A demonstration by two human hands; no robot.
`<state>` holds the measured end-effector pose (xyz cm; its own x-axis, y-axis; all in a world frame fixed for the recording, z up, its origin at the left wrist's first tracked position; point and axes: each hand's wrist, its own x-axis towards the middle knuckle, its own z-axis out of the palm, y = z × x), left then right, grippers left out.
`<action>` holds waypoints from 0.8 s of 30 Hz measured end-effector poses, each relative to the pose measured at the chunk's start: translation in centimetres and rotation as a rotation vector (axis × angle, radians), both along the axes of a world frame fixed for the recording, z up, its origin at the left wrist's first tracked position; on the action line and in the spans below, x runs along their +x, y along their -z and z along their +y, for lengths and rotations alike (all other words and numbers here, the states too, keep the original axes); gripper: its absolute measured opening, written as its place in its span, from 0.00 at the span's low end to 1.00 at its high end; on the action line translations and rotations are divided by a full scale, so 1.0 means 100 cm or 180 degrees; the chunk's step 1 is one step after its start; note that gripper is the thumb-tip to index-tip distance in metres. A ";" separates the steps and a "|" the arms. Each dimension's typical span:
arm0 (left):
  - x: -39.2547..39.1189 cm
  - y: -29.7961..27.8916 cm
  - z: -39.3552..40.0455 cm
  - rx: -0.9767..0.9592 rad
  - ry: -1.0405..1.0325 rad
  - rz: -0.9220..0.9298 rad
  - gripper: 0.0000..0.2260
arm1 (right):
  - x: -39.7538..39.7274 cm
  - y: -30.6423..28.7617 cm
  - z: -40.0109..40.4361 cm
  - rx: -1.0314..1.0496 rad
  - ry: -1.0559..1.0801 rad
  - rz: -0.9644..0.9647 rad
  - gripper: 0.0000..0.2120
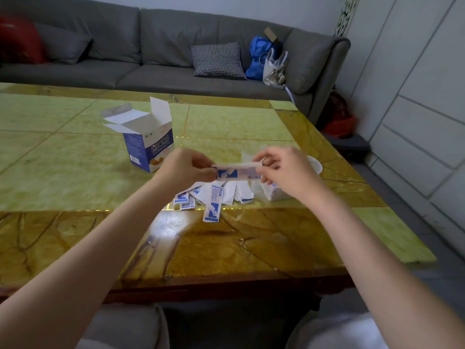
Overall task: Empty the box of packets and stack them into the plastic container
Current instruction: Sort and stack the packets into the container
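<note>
Nearest the camera, both forearms reach out over the table's front edge (226,283). The left hand (187,167) and the right hand (284,170) meet above the tabletop, each pinching one end of a small bundle of packets (236,171) held level between them. The fingers of both hands are curled round the ends, probably to square the bundle's edges so that it will stack neatly.

Just below the hands lies a loose pile of packets (216,195), fanned out on the table with one long packet (212,205) sticking out toward the person; these look tipped out and not yet gathered. Right of the pile, largely hidden behind the right hand, is a pale, see-through plastic container (315,166), with what seems to be a stack of packets (276,192) at its near side; how full it is I cannot tell.

Further back and left stands the box (149,144), blue and white, upright with its top flaps open, well apart from the pile; its inside is not visible.

The table is glossy, green and amber stone-patterned panels. Beyond it runs a grey sofa (151,46) with a checked cushion (217,60), a blue bag (259,56) and a red cushion (17,39) at far left; white panelled walls stand to the right
</note>
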<state>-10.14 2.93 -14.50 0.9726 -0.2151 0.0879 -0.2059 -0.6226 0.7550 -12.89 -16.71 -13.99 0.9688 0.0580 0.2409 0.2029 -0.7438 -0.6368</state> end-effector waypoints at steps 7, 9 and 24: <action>0.027 -0.018 -0.068 -0.0060 0.0134 -0.0039 0.10 | 0.037 -0.010 -0.053 0.0996 0.0986 0.0194 0.05; 0.033 -0.016 -0.086 0.0340 0.0138 -0.0190 0.10 | 0.042 -0.013 -0.065 0.0757 0.1114 0.0423 0.06; 0.025 0.001 -0.127 0.2640 0.0405 -0.1006 0.14 | 0.050 -0.004 -0.069 -0.1719 0.1069 0.1140 0.10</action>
<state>-7.64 -9.80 -14.65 0.8939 -0.4330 0.1160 -0.4325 -0.9011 -0.0311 -7.90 -23.60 -13.55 0.9693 -0.2349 -0.0724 -0.2434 -0.9586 -0.1480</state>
